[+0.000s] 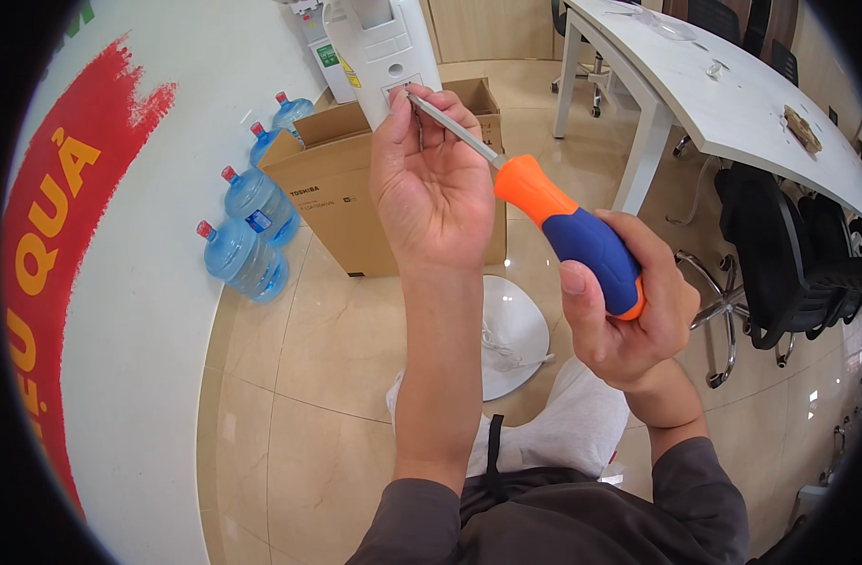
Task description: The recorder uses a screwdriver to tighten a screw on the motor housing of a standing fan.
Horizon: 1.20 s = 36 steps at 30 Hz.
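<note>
In my right hand (652, 306) is a large screwdriver (586, 240) with an orange and blue handle, fingers and thumb wrapped round the grip. Its metal shaft slants up and left to my left hand (436, 193). The left palm faces me, and its curled fingertips and thumb pinch at the shaft's tip; whether a small part is held there is hidden. Just beyond those fingertips rises a white appliance body (393, 52) with a small panel and a yellow label. Below my wrists, a round white base (516, 339) lies on the floor with a pale cord (502, 350) on it.
An open cardboard box (346, 212) stands behind my left hand. Several blue water bottles (247, 259) line the wall at left. At right are a white table (723, 94) bearing a brown rough piece (801, 129), and black wheeled chairs (780, 264).
</note>
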### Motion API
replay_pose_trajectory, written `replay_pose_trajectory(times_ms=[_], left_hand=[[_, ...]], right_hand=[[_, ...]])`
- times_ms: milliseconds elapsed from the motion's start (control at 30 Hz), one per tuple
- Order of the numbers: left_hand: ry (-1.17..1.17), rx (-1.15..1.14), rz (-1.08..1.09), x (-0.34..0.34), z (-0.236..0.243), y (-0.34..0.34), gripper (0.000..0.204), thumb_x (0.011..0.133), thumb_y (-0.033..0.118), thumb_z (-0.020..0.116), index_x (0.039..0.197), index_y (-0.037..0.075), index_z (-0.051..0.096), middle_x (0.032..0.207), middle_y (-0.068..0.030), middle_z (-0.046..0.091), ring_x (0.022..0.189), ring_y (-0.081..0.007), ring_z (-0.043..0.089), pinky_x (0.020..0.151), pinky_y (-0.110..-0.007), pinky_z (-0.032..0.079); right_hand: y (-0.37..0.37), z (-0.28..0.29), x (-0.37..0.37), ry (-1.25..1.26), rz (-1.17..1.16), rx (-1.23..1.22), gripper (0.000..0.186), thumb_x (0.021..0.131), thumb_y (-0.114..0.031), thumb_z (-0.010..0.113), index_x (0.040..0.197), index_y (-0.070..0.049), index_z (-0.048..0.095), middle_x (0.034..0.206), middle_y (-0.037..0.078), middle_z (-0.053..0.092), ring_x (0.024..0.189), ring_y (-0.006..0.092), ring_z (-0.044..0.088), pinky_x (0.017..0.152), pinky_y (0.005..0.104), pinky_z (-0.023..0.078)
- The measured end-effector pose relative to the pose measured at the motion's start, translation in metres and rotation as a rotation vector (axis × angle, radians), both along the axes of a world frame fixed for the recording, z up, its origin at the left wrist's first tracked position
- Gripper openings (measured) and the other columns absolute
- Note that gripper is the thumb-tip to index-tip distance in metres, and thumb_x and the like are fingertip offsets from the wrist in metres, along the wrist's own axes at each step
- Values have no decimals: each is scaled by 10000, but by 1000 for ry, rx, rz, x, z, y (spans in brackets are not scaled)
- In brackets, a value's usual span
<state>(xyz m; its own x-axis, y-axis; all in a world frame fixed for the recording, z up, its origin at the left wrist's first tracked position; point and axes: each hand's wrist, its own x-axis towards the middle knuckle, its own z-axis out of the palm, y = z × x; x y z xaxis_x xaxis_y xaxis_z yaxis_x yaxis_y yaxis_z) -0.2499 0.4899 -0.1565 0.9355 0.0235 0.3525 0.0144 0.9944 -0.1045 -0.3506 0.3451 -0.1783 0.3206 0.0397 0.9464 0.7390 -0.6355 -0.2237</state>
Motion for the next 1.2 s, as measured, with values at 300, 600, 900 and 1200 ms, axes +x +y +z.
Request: replay_pose_trajectory(times_ms=[300, 600, 900, 1200], left_hand=[[87, 69, 60, 1, 5, -1, 265, 892, 8, 666, 1133, -15, 556, 1001, -112, 629, 912, -195, 591, 810, -308, 502], [241, 141, 157, -6, 17, -3, 249, 892, 32, 675, 1097, -39, 552, 1000, -109, 657, 901, -185, 604, 829, -302, 521], [283, 197, 205, -2, 20, -1, 259, 892, 33, 673, 1104, -32, 539, 1012, -116, 654, 892, -178, 597, 803, -297, 535], [272, 223, 193, -2, 22, 5, 275, 904, 38, 655, 1122, -50, 513, 1042, -136, 629, 904, -189, 596, 790, -292, 552]], right_hand=[[2, 0, 7, -10, -22, -22, 458, 782, -164, 829, 1095, 74, 593, 857, 140, 691, 594, 183, 658, 521, 254, 518], [4, 1, 9, -8, -17, -6, 458, 781, -171, 831, 1098, 66, 599, 867, 129, 689, 593, 176, 657, 519, 252, 516], [13, 2, 15, -12, -23, 42, 411, 777, -159, 830, 1058, 58, 623, 820, 116, 684, 589, 177, 642, 516, 253, 506], [17, 3, 21, -45, -17, 29, 404, 769, -146, 832, 1041, 70, 625, 798, 121, 669, 588, 187, 622, 513, 258, 495]])
